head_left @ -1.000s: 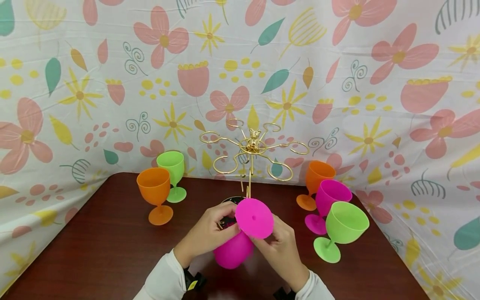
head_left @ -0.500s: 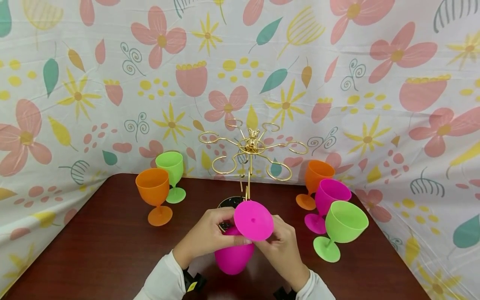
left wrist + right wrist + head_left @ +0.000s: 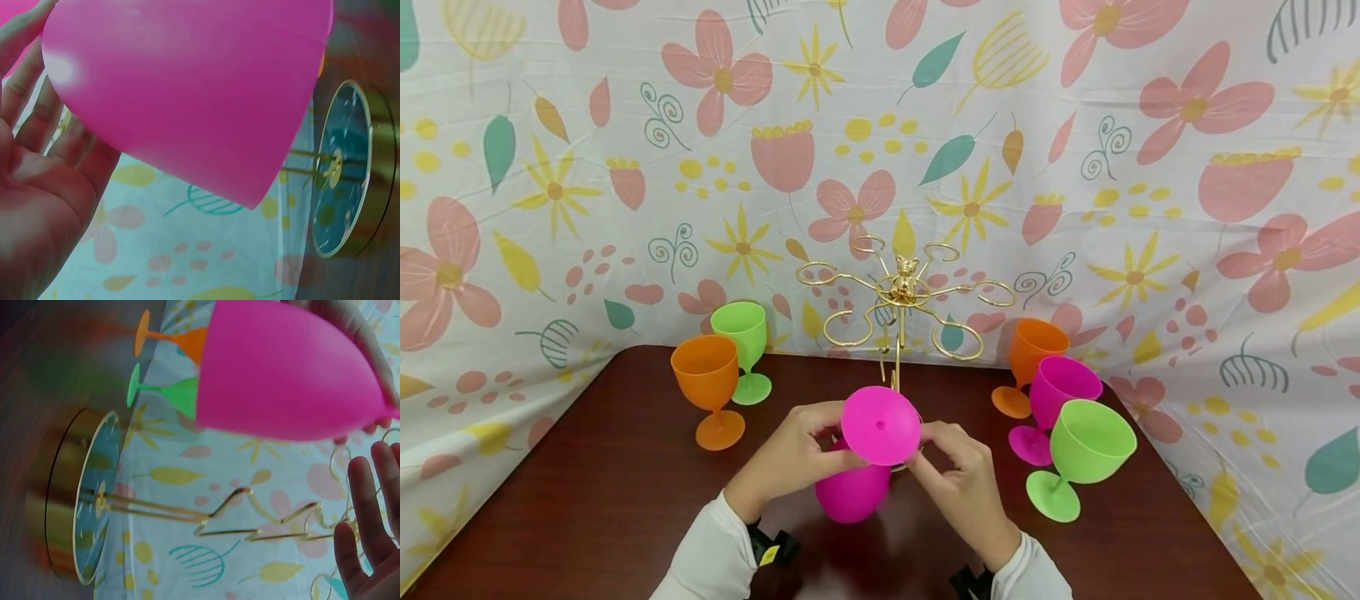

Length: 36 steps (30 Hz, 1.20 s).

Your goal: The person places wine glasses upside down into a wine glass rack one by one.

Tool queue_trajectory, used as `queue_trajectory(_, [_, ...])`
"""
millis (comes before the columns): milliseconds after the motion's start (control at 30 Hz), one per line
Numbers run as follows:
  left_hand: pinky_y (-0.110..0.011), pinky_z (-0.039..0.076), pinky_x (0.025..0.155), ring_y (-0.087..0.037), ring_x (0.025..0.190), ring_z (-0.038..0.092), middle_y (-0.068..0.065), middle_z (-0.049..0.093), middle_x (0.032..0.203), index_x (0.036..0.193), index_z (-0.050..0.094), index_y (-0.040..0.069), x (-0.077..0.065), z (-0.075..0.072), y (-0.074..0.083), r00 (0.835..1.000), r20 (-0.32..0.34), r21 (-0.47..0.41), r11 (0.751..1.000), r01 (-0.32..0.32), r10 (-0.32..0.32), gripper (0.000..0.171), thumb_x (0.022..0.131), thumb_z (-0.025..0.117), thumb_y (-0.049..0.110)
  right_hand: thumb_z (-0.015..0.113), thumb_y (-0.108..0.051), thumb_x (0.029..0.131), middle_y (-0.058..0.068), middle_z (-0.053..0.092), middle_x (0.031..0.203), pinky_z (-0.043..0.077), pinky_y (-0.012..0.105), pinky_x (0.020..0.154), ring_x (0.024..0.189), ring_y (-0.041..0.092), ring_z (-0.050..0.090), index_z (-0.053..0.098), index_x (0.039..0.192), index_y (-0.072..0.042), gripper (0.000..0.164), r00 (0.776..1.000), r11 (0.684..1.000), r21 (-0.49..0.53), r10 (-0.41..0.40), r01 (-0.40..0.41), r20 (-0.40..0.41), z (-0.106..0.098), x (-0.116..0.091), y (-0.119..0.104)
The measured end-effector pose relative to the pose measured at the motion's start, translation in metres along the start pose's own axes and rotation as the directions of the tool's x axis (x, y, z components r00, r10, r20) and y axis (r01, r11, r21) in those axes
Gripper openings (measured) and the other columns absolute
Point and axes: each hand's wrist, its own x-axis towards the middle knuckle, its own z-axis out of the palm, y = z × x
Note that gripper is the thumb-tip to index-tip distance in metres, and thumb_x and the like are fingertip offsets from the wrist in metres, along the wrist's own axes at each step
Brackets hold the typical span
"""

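Note:
A pink plastic goblet [image 3: 852, 493] is held upside down over the table, tilted, with its round foot facing up. My left hand [image 3: 786, 458] pinches it near the stem, thumb in front. At the foot's right edge are the thumb and index fingertips of my right hand [image 3: 966, 483]; whether they touch it I cannot tell. In the right wrist view the other right fingers [image 3: 369, 506] are straight, apart from the bowl. Behind the hands stands a gold cup rack [image 3: 902, 287] with looped arms and a bear on top. Its round mirrored base [image 3: 81, 494] shows in the wrist views.
On the left stand an orange goblet [image 3: 706, 371] and a green goblet [image 3: 741, 332]. On the right are an orange goblet [image 3: 1037, 350], a pink goblet [image 3: 1063, 392] and a green goblet [image 3: 1092, 442], close together. A floral cloth [image 3: 647, 208] hangs behind the dark table [image 3: 587, 500].
My left hand and the upside-down goblet have shifted left and slightly up. My right hand has hardly moved, and its thumb now shows beside the foot.

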Motion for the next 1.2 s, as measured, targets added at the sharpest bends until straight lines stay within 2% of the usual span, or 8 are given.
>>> queue_trajectory(100, [-0.03,0.052,0.088,-0.011,0.107,0.06,0.0,0.065,0.115,0.121,0.061,0.018,-0.003,-0.006,-0.011,0.999,-0.026,0.022,0.999,0.024,-0.023,0.044,0.079,0.075,0.016,0.075,-0.004,0.076,-0.003,0.069,0.087,0.048,0.015,0.073,0.079,0.008,0.06,0.069,0.098,-0.018,0.027,0.998,0.998,-0.018,0.056,-0.056,0.015,-0.002,0.002,0.003])
queue_trajectory(233, [-0.031,0.051,0.09,-0.01,0.107,0.06,0.003,0.066,0.114,0.12,0.062,0.021,-0.006,-0.017,-0.01,0.998,-0.053,0.045,0.998,0.035,-0.032,0.042,0.08,0.074,0.02,0.073,-0.007,0.079,-0.004,0.069,0.096,0.049,0.013,0.081,0.086,0.007,0.064,0.068,0.103,-0.02,0.027,0.994,0.993,-0.054,0.104,-0.103,0.019,-0.004,0.004,0.006])
queue_trajectory(400, [-0.032,0.051,0.09,-0.012,0.107,0.06,0.002,0.066,0.113,0.12,0.062,0.019,-0.009,-0.028,-0.006,0.997,-0.071,0.042,0.999,0.025,-0.022,0.041,0.081,0.073,0.017,0.072,-0.005,0.079,0.0,0.068,0.099,0.045,0.015,0.091,0.093,0.011,0.064,0.067,0.107,-0.016,0.031,0.995,0.992,-0.075,0.101,-0.102,-0.026,-0.01,0.009,0.009])
queue_trajectory(533, [-0.032,0.051,0.09,-0.012,0.107,0.06,0.001,0.065,0.113,0.12,0.061,0.018,-0.011,-0.033,-0.003,0.997,-0.075,0.035,0.999,0.02,-0.017,0.041,0.081,0.073,0.014,0.071,-0.001,0.079,0.005,0.066,0.105,0.043,0.017,0.093,0.097,0.012,0.061,0.063,0.115,-0.011,0.038,0.993,0.992,-0.072,0.094,-0.1,-0.078,-0.018,0.014,0.007])
queue_trajectory(700, [-0.032,0.052,0.088,-0.012,0.106,0.059,0.0,0.065,0.114,0.12,0.061,0.018,-0.014,-0.037,0.0,0.996,-0.091,0.04,0.999,0.013,-0.01,0.042,0.08,0.072,0.011,0.07,-0.004,0.08,0.016,0.057,0.122,0.044,0.021,0.093,0.112,0.021,0.055,0.051,0.128,0.002,0.052,0.988,0.998,-0.049,0.022,-0.03,-0.154,-0.027,0.022,0.0])
queue_trajectory(833, [-0.031,0.053,0.086,-0.011,0.105,0.059,0.001,0.065,0.113,0.12,0.06,0.019,-0.016,-0.041,0.002,0.994,-0.106,0.051,0.999,0.02,-0.014,0.043,0.08,0.072,0.009,0.067,-0.015,0.085,0.024,0.051,0.13,0.043,0.022,0.097,0.121,0.023,0.05,0.046,0.129,0.01,0.055,0.977,0.996,-0.082,-0.063,0.047,-0.204,-0.034,0.029,-0.012])
queue_trajectory(1033, [-0.031,0.054,0.084,-0.012,0.104,0.06,0.0,0.065,0.113,0.121,0.06,0.017,-0.016,-0.046,0.003,0.993,-0.115,0.061,0.998,0.008,-0.001,0.045,0.079,0.072,0.007,0.062,-0.027,0.09,0.026,0.052,0.13,0.037,0.021,0.105,0.126,0.019,0.049,0.05,0.127,0.01,0.054,0.961,0.981,-0.183,-0.106,0.06,-0.255,-0.036,0.043,-0.035])
queue_trajectory(1200, [-0.031,0.055,0.082,-0.011,0.102,0.06,0.0,0.066,0.111,0.12,0.061,0.017,-0.016,-0.049,0.002,0.991,-0.134,0.087,0.996,-0.001,0.012,0.044,0.079,0.072,0.007,0.063,-0.028,0.09,0.025,0.056,0.126,0.037,0.026,0.107,0.125,0.026,0.051,0.056,0.122,0.009,0.049,0.944,0.973,-0.215,-0.151,0.089,-0.294,-0.037,0.052,-0.032])
